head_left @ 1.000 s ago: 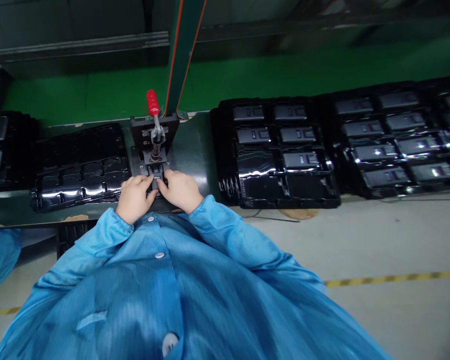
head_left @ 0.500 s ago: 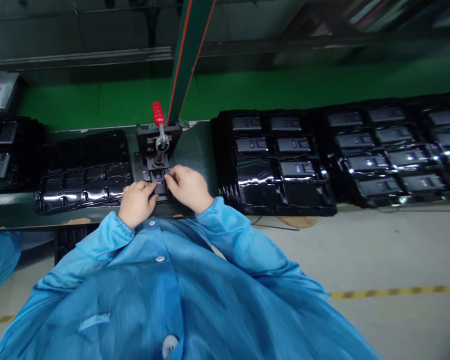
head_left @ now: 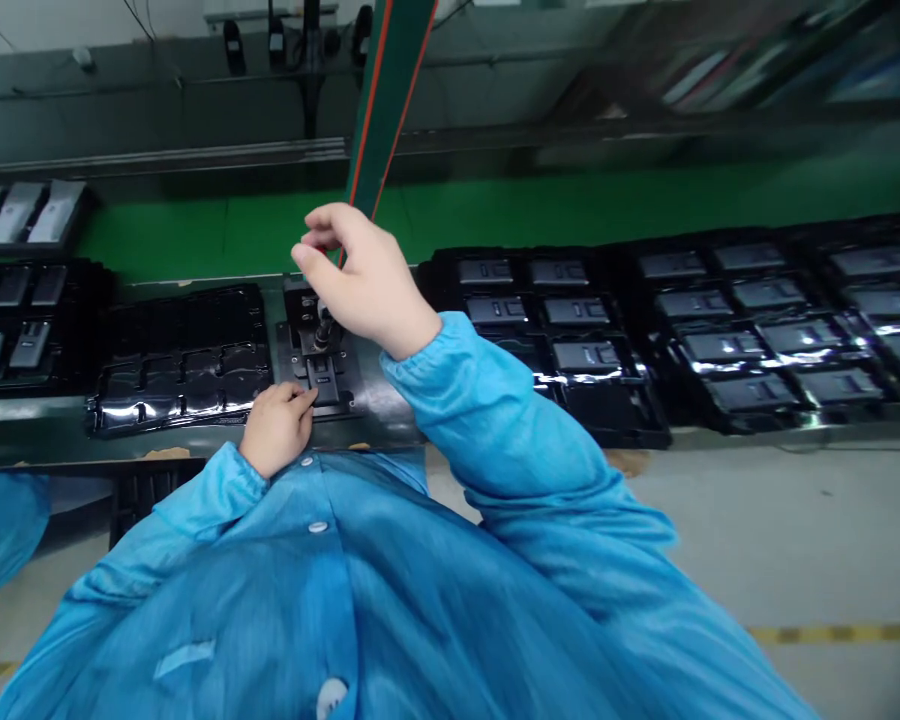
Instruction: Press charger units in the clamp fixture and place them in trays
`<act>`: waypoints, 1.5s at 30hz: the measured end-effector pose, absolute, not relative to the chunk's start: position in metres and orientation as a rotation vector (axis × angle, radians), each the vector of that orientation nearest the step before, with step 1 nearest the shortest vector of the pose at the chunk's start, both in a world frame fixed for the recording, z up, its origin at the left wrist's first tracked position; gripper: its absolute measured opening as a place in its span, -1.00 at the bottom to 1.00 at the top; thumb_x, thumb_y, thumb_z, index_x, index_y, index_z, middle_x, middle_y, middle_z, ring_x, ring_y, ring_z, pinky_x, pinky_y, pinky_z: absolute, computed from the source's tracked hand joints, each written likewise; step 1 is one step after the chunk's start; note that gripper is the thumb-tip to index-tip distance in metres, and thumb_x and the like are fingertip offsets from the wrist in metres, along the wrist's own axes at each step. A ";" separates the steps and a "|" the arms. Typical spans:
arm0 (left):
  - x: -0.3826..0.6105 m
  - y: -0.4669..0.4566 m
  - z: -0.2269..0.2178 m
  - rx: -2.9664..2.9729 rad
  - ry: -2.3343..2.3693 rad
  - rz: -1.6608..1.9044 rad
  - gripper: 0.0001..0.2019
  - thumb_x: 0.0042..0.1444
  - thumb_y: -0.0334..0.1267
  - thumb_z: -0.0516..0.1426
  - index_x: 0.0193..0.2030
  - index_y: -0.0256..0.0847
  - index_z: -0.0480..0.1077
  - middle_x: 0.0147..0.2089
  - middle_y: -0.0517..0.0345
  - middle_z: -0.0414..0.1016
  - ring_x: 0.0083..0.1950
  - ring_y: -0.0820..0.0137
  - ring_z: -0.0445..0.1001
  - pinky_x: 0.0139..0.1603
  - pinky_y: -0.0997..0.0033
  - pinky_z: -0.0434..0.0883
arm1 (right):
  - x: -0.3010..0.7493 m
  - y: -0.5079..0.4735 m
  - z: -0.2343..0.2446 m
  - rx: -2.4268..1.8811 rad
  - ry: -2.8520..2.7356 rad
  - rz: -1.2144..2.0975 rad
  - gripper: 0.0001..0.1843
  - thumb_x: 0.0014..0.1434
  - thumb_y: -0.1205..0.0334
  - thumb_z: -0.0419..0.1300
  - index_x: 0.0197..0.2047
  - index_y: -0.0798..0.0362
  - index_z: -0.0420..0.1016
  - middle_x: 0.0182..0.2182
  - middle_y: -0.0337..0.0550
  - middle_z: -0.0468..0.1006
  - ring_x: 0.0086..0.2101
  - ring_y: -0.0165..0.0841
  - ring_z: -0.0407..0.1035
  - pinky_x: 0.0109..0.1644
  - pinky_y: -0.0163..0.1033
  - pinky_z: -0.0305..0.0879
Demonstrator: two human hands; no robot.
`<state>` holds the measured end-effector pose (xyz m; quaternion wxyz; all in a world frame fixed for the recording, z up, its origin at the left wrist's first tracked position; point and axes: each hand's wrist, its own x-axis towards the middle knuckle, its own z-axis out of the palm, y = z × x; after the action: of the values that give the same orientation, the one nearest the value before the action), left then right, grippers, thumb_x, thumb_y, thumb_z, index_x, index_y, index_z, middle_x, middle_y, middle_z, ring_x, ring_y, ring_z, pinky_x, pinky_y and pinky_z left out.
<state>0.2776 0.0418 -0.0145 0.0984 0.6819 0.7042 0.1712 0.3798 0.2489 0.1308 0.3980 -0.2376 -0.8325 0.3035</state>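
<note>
A toggle clamp (head_left: 321, 338) stands on a dark fixture (head_left: 343, 408) at the bench. My right hand (head_left: 371, 280) is raised over it, its fingers curled around the clamp's handle; only a little red of that handle shows, and the hand hides most of it. Under the clamp's foot lies a small dark plastic housing (head_left: 322, 380), seated in the fixture. My left hand (head_left: 276, 430) rests at the front left of the fixture, its fingers together and the fingertips holding the housing's left edge.
Left of the fixture lies a stack of black blister trays (head_left: 184, 365), with a tray of grey housings (head_left: 28, 345) farther left. On the right, more black trays (head_left: 570, 310) hold several housings. A green post (head_left: 390, 110) rises behind the clamp. A blue sleeve (head_left: 4, 535) shows at far left.
My right hand has left the housing and moved up to the clamp's red handle. My left hand has stayed by the housing. The view has tilted slightly upward.
</note>
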 end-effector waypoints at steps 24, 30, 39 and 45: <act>0.252 0.048 0.036 1.985 2.011 0.881 -0.74 0.37 -0.24 0.16 0.14 -0.16 0.54 0.09 -0.06 0.63 0.15 0.10 0.58 0.18 -0.01 0.47 | 0.400 0.184 0.118 -0.128 -1.545 1.202 -0.83 0.39 0.14 0.30 -0.24 0.00 0.47 -0.35 -0.22 0.42 -0.33 -0.35 0.34 -0.22 -0.17 0.31; 0.242 0.060 0.085 2.034 1.952 1.198 -0.82 0.34 -0.27 0.19 0.03 -0.15 0.56 0.02 -0.02 0.65 0.08 0.17 0.60 0.14 0.06 0.50 | 0.400 0.185 0.112 -0.083 -1.567 1.153 -0.70 0.39 0.06 0.27 -0.35 -0.02 0.38 -0.41 -0.21 0.38 -0.37 -0.31 0.33 -0.24 -0.11 0.32; 0.257 0.103 0.140 1.868 1.550 1.786 -0.78 0.35 -0.12 0.26 0.06 -0.08 0.55 -0.06 0.09 0.62 -0.04 0.24 0.61 0.06 0.12 0.59 | 0.399 0.189 0.136 -0.269 -1.522 1.581 -0.47 0.46 -0.24 0.15 -0.36 0.03 0.38 -0.52 -0.30 0.33 -0.48 -0.43 0.23 -0.36 -0.27 0.22; 0.252 0.141 0.151 1.694 1.334 1.949 -0.76 0.40 0.01 0.22 0.09 0.00 0.52 -0.05 0.15 0.60 -0.01 0.26 0.64 0.06 0.09 0.62 | 0.390 0.208 0.161 -0.243 -1.598 1.854 -0.30 0.38 -0.39 0.17 -0.53 0.01 0.22 -0.63 -0.37 0.17 -0.57 -0.49 0.09 -0.51 -0.33 0.06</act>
<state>0.2517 0.1405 0.1511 0.1173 0.5789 0.4558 0.6659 0.3900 0.2077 0.1611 0.3342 -0.0933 -0.6124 0.7104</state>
